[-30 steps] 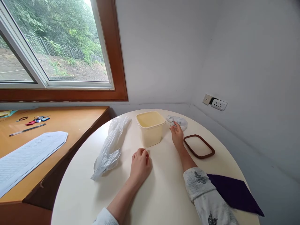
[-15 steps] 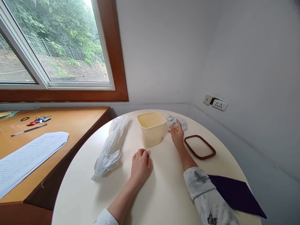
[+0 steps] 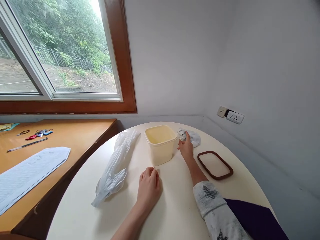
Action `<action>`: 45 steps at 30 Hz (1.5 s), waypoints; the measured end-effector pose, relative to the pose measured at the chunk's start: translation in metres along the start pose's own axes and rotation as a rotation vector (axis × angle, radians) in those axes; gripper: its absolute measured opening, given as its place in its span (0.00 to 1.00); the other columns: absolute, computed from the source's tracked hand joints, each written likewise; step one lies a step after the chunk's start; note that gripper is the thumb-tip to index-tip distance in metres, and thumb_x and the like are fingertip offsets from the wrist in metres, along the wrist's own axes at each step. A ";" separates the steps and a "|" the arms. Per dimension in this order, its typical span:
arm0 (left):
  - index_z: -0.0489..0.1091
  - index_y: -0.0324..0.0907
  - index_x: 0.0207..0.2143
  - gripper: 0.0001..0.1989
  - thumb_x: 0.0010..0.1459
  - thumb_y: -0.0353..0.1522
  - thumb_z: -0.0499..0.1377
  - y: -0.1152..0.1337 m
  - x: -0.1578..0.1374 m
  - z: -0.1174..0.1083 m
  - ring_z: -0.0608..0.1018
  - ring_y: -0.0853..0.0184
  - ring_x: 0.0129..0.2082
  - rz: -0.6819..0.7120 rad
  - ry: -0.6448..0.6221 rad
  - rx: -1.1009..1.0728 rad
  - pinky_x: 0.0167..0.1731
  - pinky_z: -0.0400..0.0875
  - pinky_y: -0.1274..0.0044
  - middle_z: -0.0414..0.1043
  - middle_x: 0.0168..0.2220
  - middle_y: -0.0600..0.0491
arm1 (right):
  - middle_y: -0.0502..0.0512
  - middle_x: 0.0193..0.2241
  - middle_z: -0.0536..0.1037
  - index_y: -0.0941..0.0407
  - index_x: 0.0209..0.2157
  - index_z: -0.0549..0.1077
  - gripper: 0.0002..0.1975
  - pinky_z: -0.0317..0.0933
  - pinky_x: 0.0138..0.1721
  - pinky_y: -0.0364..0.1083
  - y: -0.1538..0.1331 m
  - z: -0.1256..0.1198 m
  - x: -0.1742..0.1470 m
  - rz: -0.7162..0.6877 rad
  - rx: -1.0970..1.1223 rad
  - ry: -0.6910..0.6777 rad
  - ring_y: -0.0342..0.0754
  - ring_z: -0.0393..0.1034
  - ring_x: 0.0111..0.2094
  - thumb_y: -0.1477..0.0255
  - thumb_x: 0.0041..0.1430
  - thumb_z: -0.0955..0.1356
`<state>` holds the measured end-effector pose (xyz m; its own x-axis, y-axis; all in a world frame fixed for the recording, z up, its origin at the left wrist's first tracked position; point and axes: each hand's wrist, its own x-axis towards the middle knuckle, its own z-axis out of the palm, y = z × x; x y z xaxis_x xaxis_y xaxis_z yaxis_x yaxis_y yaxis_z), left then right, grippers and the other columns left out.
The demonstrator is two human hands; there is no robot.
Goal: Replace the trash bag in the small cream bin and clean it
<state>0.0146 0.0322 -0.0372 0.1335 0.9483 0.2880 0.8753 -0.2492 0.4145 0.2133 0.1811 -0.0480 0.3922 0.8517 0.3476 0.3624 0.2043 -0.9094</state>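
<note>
My left hand (image 3: 149, 186) rests on the table in front of a cream plastic tub (image 3: 162, 151), its fingers curled in. Nothing sticks out of that hand, though its palm side is hidden. To the right of the tub, my right hand (image 3: 186, 148) reaches to a white bundle (image 3: 194, 138) with a bunched, patterned end. Its fingers are apart at that end, partly covering it; a firm hold does not show. Nearby on the right lies a brown rounded-square ring (image 3: 215, 176), like a lid rim. The tub stands upright with its top uncovered.
A crumpled clear plastic bag (image 3: 112, 176) lies left of the tub on the round white table (image 3: 180, 213). Dark purple cloth (image 3: 252, 216) is partly under my right sleeve. The wooden desk at left (image 3: 82, 133) bears papers (image 3: 37, 166), a pen (image 3: 27, 145) and keys (image 3: 41, 133).
My right hand has moved slightly left onto the bunched end of the white bundle, its fingers less spread. The left hand stays on the table. The view has tilted up a little.
</note>
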 end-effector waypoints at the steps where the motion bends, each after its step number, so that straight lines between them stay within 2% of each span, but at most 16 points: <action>1: 0.63 0.43 0.27 0.09 0.52 0.25 0.47 0.000 0.000 0.000 0.72 0.62 0.38 0.000 -0.003 0.002 0.44 0.65 0.67 0.66 0.37 0.49 | 0.48 0.19 0.73 0.53 0.59 0.55 0.31 0.59 0.25 0.50 0.000 0.001 0.001 -0.002 0.001 0.006 0.49 0.66 0.15 0.67 0.53 0.63; 5: 0.64 0.42 0.27 0.09 0.53 0.25 0.46 0.000 0.000 0.000 0.71 0.61 0.38 -0.007 -0.016 0.005 0.43 0.65 0.66 0.66 0.38 0.48 | 0.48 0.18 0.72 0.54 0.55 0.61 0.25 0.59 0.26 0.49 0.000 0.001 0.003 -0.023 -0.002 0.043 0.50 0.66 0.17 0.65 0.55 0.61; 9: 0.66 0.42 0.30 0.10 0.52 0.25 0.47 -0.002 -0.001 0.001 0.71 0.62 0.40 -0.006 -0.017 -0.023 0.46 0.63 0.65 0.66 0.40 0.47 | 0.49 0.19 0.73 0.55 0.53 0.61 0.24 0.59 0.28 0.49 0.001 0.002 0.001 -0.040 -0.007 0.091 0.51 0.68 0.21 0.64 0.55 0.60; 12: 0.67 0.44 0.41 0.15 0.52 0.25 0.48 -0.006 -0.001 0.005 0.70 0.61 0.43 -0.010 -0.002 -0.043 0.48 0.61 0.64 0.64 0.43 0.47 | 0.49 0.18 0.73 0.57 0.51 0.62 0.22 0.60 0.31 0.50 0.001 0.003 -0.004 -0.055 0.004 0.112 0.51 0.69 0.22 0.65 0.55 0.60; 14: 0.64 0.45 0.48 0.20 0.53 0.27 0.48 -0.008 -0.001 0.008 0.70 0.60 0.45 -0.018 0.005 -0.052 0.49 0.60 0.63 0.63 0.44 0.46 | 0.48 0.18 0.73 0.56 0.49 0.62 0.20 0.60 0.32 0.49 0.001 0.004 -0.008 -0.060 0.024 0.105 0.50 0.69 0.23 0.65 0.55 0.60; 18: 0.61 0.45 0.53 0.22 0.54 0.29 0.48 -0.009 0.000 0.010 0.69 0.59 0.46 -0.040 0.007 -0.057 0.49 0.60 0.63 0.62 0.45 0.45 | 0.49 0.22 0.75 0.55 0.46 0.61 0.17 0.62 0.35 0.49 -0.003 0.007 -0.022 -0.066 0.077 0.080 0.49 0.71 0.27 0.67 0.55 0.60; 24: 0.59 0.42 0.55 0.24 0.55 0.29 0.48 -0.010 0.000 0.011 0.68 0.58 0.47 -0.057 0.017 -0.072 0.49 0.59 0.64 0.62 0.46 0.43 | 0.54 0.30 0.78 0.54 0.45 0.58 0.15 0.64 0.36 0.49 -0.012 0.014 -0.053 -0.077 0.185 -0.010 0.48 0.73 0.31 0.69 0.54 0.61; 28: 0.58 0.39 0.57 0.25 0.55 0.29 0.48 -0.011 0.000 0.011 0.67 0.57 0.47 -0.059 0.013 -0.071 0.49 0.59 0.64 0.62 0.46 0.42 | 0.54 0.30 0.78 0.54 0.43 0.58 0.13 0.65 0.37 0.49 -0.019 0.014 -0.072 -0.093 0.228 -0.086 0.48 0.73 0.33 0.69 0.55 0.61; 34: 0.55 0.36 0.58 0.27 0.54 0.28 0.48 -0.011 0.000 0.009 0.67 0.56 0.47 -0.049 0.018 -0.090 0.48 0.59 0.64 0.61 0.47 0.40 | 0.53 0.30 0.77 0.54 0.41 0.60 0.12 0.65 0.35 0.47 -0.032 0.005 -0.101 -0.123 0.248 -0.186 0.46 0.73 0.30 0.67 0.55 0.63; 38: 0.55 0.35 0.58 0.28 0.53 0.28 0.49 -0.011 0.000 0.009 0.67 0.55 0.46 -0.058 0.029 -0.135 0.47 0.60 0.64 0.61 0.47 0.39 | 0.51 0.27 0.75 0.54 0.40 0.59 0.10 0.65 0.34 0.46 -0.046 -0.004 -0.128 -0.136 0.284 -0.303 0.46 0.73 0.30 0.68 0.57 0.62; 41: 0.58 0.35 0.56 0.28 0.51 0.28 0.51 -0.011 0.000 0.006 0.67 0.55 0.46 -0.081 0.058 -0.245 0.47 0.59 0.63 0.62 0.46 0.40 | 0.50 0.29 0.74 0.54 0.40 0.60 0.09 0.64 0.34 0.45 -0.059 -0.011 -0.151 -0.157 0.288 -0.382 0.45 0.72 0.30 0.69 0.58 0.62; 43: 0.64 0.38 0.51 0.25 0.48 0.28 0.54 -0.010 0.000 0.002 0.68 0.55 0.44 -0.110 0.093 -0.467 0.47 0.59 0.63 0.63 0.44 0.42 | 0.51 0.31 0.74 0.53 0.39 0.60 0.08 0.64 0.34 0.44 -0.068 -0.017 -0.165 -0.172 0.306 -0.418 0.44 0.71 0.29 0.70 0.57 0.63; 45: 0.71 0.40 0.42 0.18 0.46 0.28 0.55 -0.007 0.001 -0.004 0.69 0.58 0.42 -0.128 0.129 -0.729 0.47 0.59 0.66 0.65 0.41 0.45 | 0.51 0.33 0.73 0.53 0.38 0.61 0.07 0.63 0.34 0.44 -0.076 -0.023 -0.176 -0.169 0.337 -0.450 0.43 0.70 0.29 0.70 0.57 0.63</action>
<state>0.0066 0.0338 -0.0365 -0.0432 0.9591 0.2797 0.3444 -0.2485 0.9053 0.1359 0.0045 -0.0349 -0.0721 0.9000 0.4298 0.0708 0.4345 -0.8979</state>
